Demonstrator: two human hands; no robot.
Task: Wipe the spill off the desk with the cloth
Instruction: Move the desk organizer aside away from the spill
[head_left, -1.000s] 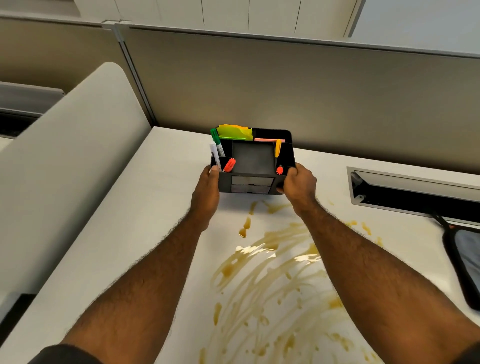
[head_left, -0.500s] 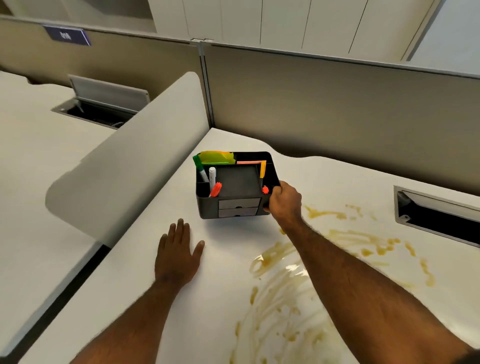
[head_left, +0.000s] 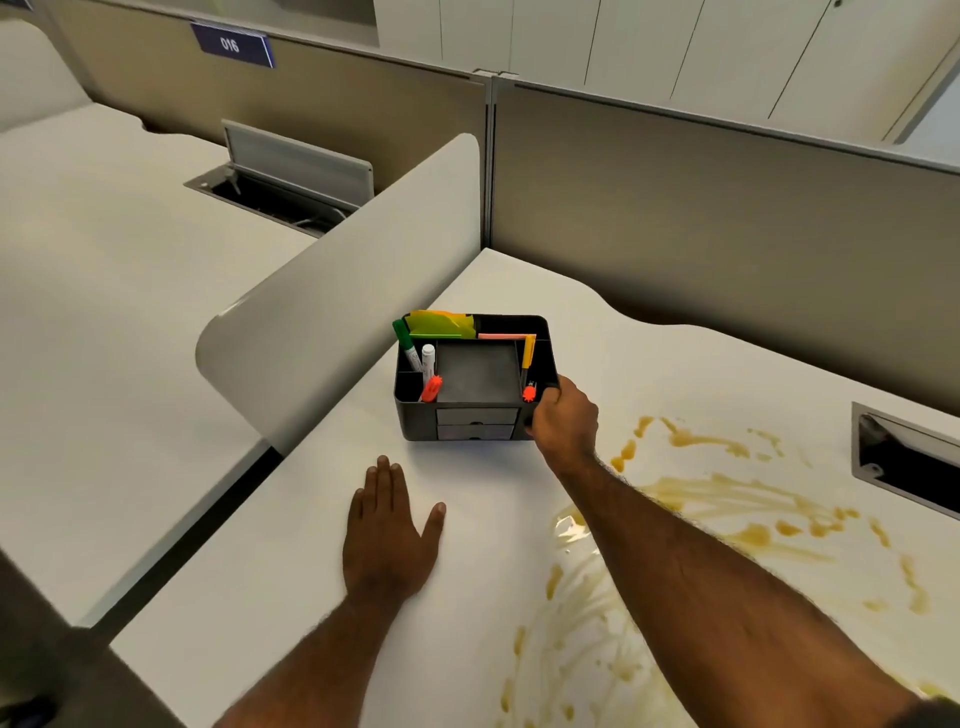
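A brown streaky spill (head_left: 727, 499) spreads over the right half of the white desk (head_left: 291, 571). A black desk organizer (head_left: 475, 376) with markers and sticky notes stands left of the spill, close to the curved side divider. My right hand (head_left: 563, 421) grips the organizer's front right corner. My left hand (head_left: 387, 535) lies flat on the desk in front of the organizer, fingers apart, holding nothing. No cloth is in view.
A curved white divider (head_left: 332, 291) borders the desk on the left, with a neighbouring desk beyond it. A tan partition wall (head_left: 727, 218) runs along the back. An open cable tray (head_left: 909, 457) is set into the desk at the right.
My left hand let go of the organizer and came down flat on the desk. The organizer moved left, away from the spill, with my right hand still on it.
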